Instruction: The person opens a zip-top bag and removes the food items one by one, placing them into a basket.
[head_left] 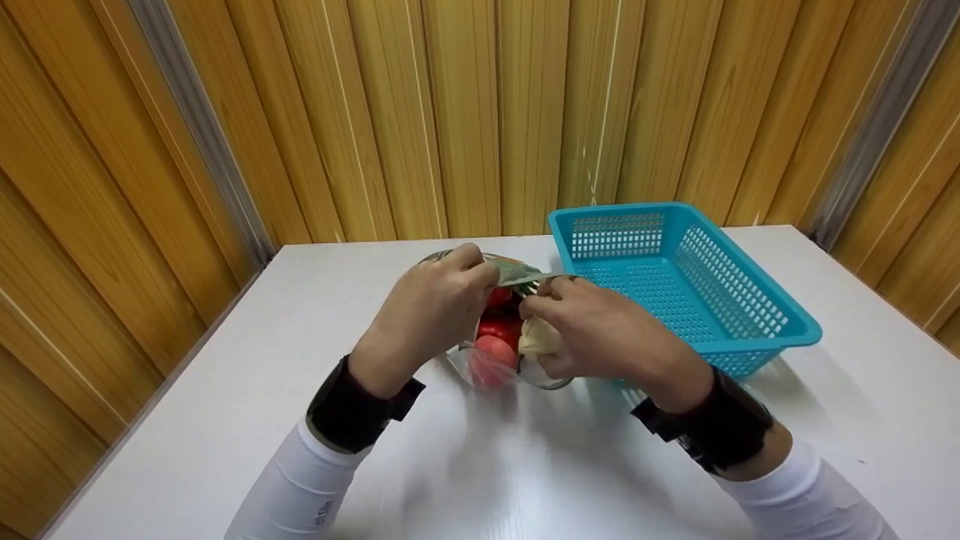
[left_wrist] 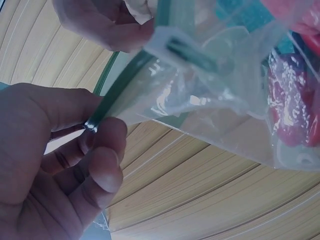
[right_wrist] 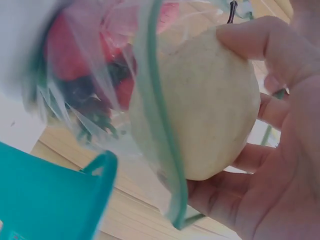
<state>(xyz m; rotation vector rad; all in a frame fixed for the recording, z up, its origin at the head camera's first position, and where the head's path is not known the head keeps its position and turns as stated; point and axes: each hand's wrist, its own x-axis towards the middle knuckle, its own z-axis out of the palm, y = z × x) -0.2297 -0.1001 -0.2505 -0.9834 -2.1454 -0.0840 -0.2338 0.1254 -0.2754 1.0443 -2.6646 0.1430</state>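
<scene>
A pale, roundish pear [right_wrist: 210, 105] with a dark stem is sitting at the mouth of a clear plastic bag [left_wrist: 225, 110], partly behind the bag's green edge strip. The right hand [head_left: 607, 322] is holding it, thumb beside the stem and fingers curling around the opposite side. The left hand [head_left: 435, 307] is pinching the green edge strip between thumb and fingers, while deeper in the bag a pink round fruit [head_left: 491, 360] is resting against glossy red pieces [head_left: 499, 328].

To the right, a turquoise basket [head_left: 626, 236] is hemming in the work — its near rim is lying just beside the right hand and wrist, and its far rim is standing close to the table's back edge. On the left, room is opening widely from the left hand to the table's slanting side edge; more is spreading nearer the person, between the forearms.

The white tabletop [head_left: 300, 300] is shining softly and catching the hands' shadows. Yellow-brown wooden panels [head_left: 450, 135] are enclosing it behind and at both sides — grey strips are marking the corners.
</scene>
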